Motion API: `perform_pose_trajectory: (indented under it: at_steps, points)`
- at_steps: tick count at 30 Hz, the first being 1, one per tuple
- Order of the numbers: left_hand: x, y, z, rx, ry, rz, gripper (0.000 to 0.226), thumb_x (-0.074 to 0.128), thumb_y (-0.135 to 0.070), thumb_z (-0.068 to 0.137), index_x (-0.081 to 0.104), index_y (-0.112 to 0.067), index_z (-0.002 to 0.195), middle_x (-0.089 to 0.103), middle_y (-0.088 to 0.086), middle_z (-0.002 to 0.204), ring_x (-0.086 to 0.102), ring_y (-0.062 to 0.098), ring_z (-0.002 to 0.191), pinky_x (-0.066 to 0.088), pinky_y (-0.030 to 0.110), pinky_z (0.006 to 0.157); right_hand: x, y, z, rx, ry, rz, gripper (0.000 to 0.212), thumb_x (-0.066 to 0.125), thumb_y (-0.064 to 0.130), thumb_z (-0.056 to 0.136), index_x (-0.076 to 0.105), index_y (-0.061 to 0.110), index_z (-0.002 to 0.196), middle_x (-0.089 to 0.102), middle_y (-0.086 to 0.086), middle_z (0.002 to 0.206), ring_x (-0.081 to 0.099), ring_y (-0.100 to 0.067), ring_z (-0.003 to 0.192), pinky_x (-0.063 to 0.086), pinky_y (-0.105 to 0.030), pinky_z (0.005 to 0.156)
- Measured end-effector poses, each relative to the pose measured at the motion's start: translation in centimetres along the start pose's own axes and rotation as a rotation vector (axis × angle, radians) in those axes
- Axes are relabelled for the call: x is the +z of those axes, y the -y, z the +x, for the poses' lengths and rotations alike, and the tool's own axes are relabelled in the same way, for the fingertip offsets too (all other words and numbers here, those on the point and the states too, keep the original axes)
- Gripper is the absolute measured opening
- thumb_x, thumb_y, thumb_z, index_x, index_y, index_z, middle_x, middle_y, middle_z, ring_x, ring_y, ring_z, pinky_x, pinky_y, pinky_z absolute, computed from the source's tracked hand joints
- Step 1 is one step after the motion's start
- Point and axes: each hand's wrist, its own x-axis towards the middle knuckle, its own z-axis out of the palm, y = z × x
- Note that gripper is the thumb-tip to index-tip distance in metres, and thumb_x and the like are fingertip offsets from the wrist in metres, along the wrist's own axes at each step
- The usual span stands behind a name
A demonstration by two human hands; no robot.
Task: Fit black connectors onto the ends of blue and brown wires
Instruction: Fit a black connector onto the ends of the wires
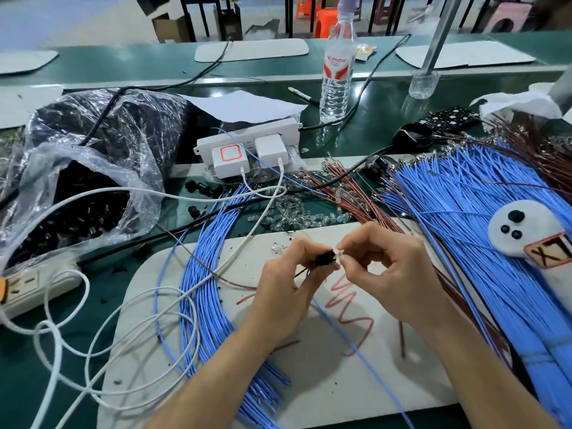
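Note:
My left hand (284, 289) pinches a small black connector (325, 257) above the white mat (325, 382). A brown wire (198, 261) and a blue wire (365, 360) trail away from under that hand. My right hand (393, 267) meets it from the right, its thumb and forefinger pinching a small clear part (341, 254) at the connector's end. A curved bundle of blue wires (213, 298) lies to the left of my hands. A large fan of blue wires (483, 243) with brown wires (346, 193) spreads to the right.
A plastic bag of black connectors (80, 212) lies open at the left. White power strips (247, 147) (28, 286) and looping white cables (123, 335) cross the green bench. Clear small parts (297, 215) are scattered beyond the mat. A water bottle (337, 69) stands behind.

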Motion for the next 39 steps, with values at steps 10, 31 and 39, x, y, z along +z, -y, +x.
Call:
perform_pose_trajectory:
  at_steps: [10,31,39]
  points:
    - [-0.1,0.6,0.0,0.006,0.023,0.103,0.016,0.072,-0.01,0.08,0.066,-0.011,0.095,0.068,-0.011,0.08,0.058,-0.001,0.069,0.046,0.013,0.068,-0.4,-0.6,0.1,0.026,0.085,0.004,0.011,0.067,0.002,0.076,0.066,0.013,0.079,0.066,0.002,0.064,0.062,-0.008,0.056,0.051,-0.02,0.057]
    - [0.0,-0.9,-0.4,-0.192,0.087,-0.356,0.012,0.068,-0.028,0.077,0.061,-0.021,0.083,0.069,0.004,0.061,0.055,0.028,0.046,0.044,0.02,0.046,-0.8,-1.2,0.5,0.608,0.319,0.995,0.038,0.09,0.028,0.058,0.07,0.003,0.079,0.063,-0.014,0.067,0.06,-0.018,0.054,0.05,-0.02,0.051]
    - [0.3,-1.1,-0.5,-0.298,0.17,-0.521,0.015,0.06,-0.02,0.081,0.062,-0.018,0.095,0.063,-0.005,0.057,0.05,0.003,0.039,0.034,0.011,0.039,0.8,-1.0,-0.1,0.877,0.505,1.072,0.06,0.084,0.056,0.052,0.073,0.011,0.09,0.054,0.004,0.057,0.045,-0.001,0.041,0.036,-0.01,0.041]
